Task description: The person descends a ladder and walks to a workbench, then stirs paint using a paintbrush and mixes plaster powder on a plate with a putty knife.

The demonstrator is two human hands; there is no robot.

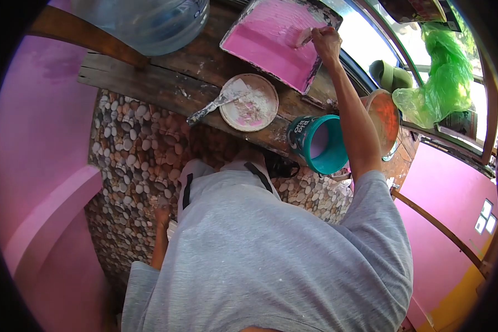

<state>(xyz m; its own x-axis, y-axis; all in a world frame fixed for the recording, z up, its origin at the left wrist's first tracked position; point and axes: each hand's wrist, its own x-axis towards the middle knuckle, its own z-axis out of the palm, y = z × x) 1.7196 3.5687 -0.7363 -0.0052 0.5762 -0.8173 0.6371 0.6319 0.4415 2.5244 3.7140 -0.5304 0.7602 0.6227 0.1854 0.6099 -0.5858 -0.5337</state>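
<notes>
My right hand [326,43] is closed round a paintbrush [303,37], whose bristles rest in the pink paint at the right side of a paint tray [278,54]. The sloped part of the tray is streaked, with a smoother band of pink nearer me. My left hand [162,214] hangs low beside my left leg, small in view; its fingers cannot be made out. Something white [172,228] shows close to it, partly hidden by my shirt.
On the wooden bench [122,76] sit a round lid [258,113] with white filler and a putty knife [209,108]. A teal bucket [332,146] with pale paint stands under my right forearm. A large water bottle [149,25] and green plastic bag [445,77] flank the tray.
</notes>
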